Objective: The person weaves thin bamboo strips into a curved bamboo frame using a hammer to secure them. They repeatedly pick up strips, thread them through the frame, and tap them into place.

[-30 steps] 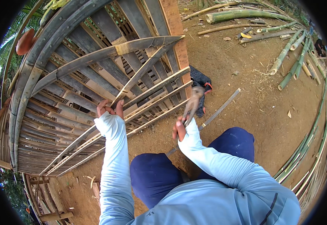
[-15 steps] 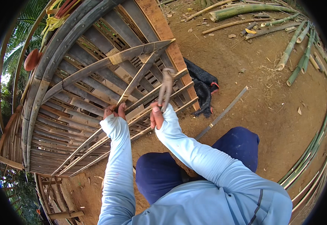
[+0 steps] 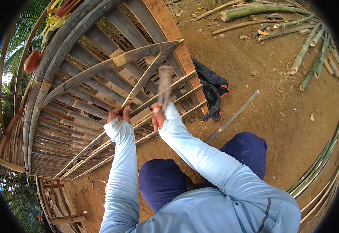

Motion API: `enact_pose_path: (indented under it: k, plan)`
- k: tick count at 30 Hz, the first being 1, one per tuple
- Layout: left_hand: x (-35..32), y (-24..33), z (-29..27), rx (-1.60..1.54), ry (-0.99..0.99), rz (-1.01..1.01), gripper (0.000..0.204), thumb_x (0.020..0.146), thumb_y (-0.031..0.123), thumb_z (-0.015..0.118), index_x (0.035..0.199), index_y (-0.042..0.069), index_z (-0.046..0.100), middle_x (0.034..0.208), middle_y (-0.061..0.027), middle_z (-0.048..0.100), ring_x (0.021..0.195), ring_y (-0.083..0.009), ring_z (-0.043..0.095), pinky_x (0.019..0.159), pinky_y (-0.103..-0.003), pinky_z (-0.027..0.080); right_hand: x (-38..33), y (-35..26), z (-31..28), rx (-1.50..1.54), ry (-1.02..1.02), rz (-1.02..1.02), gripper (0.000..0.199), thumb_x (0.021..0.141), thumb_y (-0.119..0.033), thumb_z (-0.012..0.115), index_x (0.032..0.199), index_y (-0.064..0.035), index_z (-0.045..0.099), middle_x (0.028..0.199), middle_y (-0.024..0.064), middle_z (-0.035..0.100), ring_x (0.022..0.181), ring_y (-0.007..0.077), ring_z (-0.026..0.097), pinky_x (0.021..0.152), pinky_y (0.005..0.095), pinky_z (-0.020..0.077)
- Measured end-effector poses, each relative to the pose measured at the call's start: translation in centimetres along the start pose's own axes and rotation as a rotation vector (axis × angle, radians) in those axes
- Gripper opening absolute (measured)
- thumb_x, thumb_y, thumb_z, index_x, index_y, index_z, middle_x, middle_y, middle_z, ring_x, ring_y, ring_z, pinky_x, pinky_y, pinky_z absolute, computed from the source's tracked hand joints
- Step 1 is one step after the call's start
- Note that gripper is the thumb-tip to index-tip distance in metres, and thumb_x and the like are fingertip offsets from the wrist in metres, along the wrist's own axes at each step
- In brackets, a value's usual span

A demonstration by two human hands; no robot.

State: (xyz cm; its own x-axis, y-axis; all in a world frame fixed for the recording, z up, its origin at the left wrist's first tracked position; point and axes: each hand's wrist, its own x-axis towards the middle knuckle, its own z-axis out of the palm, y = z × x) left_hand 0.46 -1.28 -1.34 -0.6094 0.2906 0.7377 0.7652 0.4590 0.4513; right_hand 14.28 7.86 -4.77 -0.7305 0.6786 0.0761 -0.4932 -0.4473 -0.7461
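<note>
Head view: the left hand is holding the diagonal bamboo strip's lower end between curled fingers, around 9 o'clock; can't tell if it's pinching anything smaller. Strip's leaning across the slatted frame at 11. The right hand, near centre, is gripping a blurry tool pointing to 12. Imo, bracing the strip and keeping fingertips clear is what's mattering here.

Dirt ground under scattered bamboo poles

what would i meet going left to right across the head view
Reddish-brown rounded object, left hand, right hand with a blurred tool, black cloth, yellow leaf, long green stalks at lower right.
</note>
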Motion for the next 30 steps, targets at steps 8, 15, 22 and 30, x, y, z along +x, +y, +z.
enact_pose_path:
  k: [8,15,22,30]
  plan:
    - [0.0,-0.6,0.1,0.047,0.016,0.022,0.035,0.078,0.03,0.08,0.092,0.001,0.066,0.058,0.0022,0.048,0.051,-0.0084,0.04,0.048,-0.025,0.031,0.3,-0.7,0.5,-0.086,0.098,-0.156,0.009,0.1,-0.016,0.048,0.101,-0.0072,0.047,0.065,0.0021,0.051,0.052,0.0102,0.049,0.049,0.0254,0.0415]
    - [0.1,-0.3,0.3,0.013,0.022,0.043,0.035,0.079,0.032,0.08,0.093,0.002,0.067,0.056,0.0031,0.046,0.049,-0.0081,0.037,0.047,-0.025,0.03,1.0,1.1,-0.7,-0.104,0.205,-0.425,0.008,0.1,-0.014,0.047,0.1,-0.007,0.049,0.066,0.0023,0.051,0.054,0.0098,0.05,0.051,0.0256,0.0428]
    - [0.1,-0.2,0.2,0.06,0.01,0.012,0.037,0.078,0.031,0.08,0.095,0.002,0.067,0.056,0.0022,0.047,0.049,-0.0083,0.039,0.047,-0.026,0.031,2.5,2.7,-0.1,-0.068,0.262,-0.352,0.006,0.097,-0.01,0.051,0.091,-0.01,0.05,0.062,-0.0036,0.043,0.048,0.0073,0.042,0.042,0.0254,0.0321]
    - [-0.4,0.9,-0.3,0.041,-0.02,-0.077,0.032,0.078,0.025,0.08,0.091,-0.001,0.066,0.064,-0.0005,0.052,0.053,-0.0094,0.043,0.052,-0.026,0.037,2.4,4.0,-2.6,-0.422,0.112,-0.055,0.005,0.097,-0.013,0.052,0.099,-0.0087,0.054,0.063,-0.0002,0.046,0.049,0.0092,0.042,0.045,0.0296,0.0346]
